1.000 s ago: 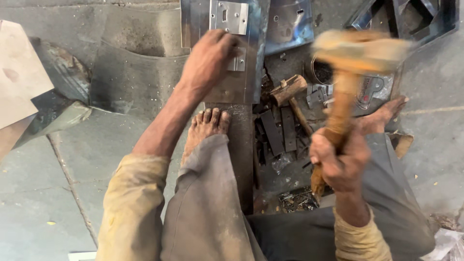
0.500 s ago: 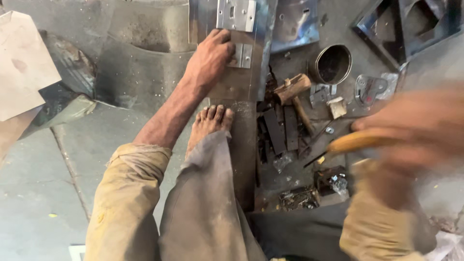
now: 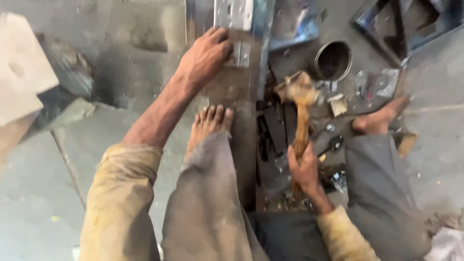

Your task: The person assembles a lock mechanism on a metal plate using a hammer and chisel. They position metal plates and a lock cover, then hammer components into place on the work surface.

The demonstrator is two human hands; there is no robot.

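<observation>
From where I watch, the small silver metal hinge (image 3: pixel 240 53) lies on the long grey metal strip (image 3: pixel 244 125) that runs from twelve to six o'clock down the middle of the concrete floor (image 3: pixel 43 203). My left hand (image 3: pixel 205 57) rests at the hinge's nine o'clock, fingers curled and pressing its edge flat against the strip, so this hand is the nearer one. My right hand (image 3: pixel 304 166) sits well apart at about five o'clock from the hinge, fingers closed around the wooden handle of a worn wooden-handled hammer (image 3: pixel 300 111); the hammer's long axis points toward twelve, its head near the strip's right edge, at about four o'clock from the hinge. My bare left foot (image 3: pixel 209 123) stands on the strip just beside the hand's forearm. A round dark metal tin (image 3: pixel 332 60) stands at two o'clock of the hammer head, among loose dark scraps I cannot sort out. A larger silver hinge plate (image 3: pixel 234 12) is cut off by the top edge, and motion blur softens everything.
</observation>
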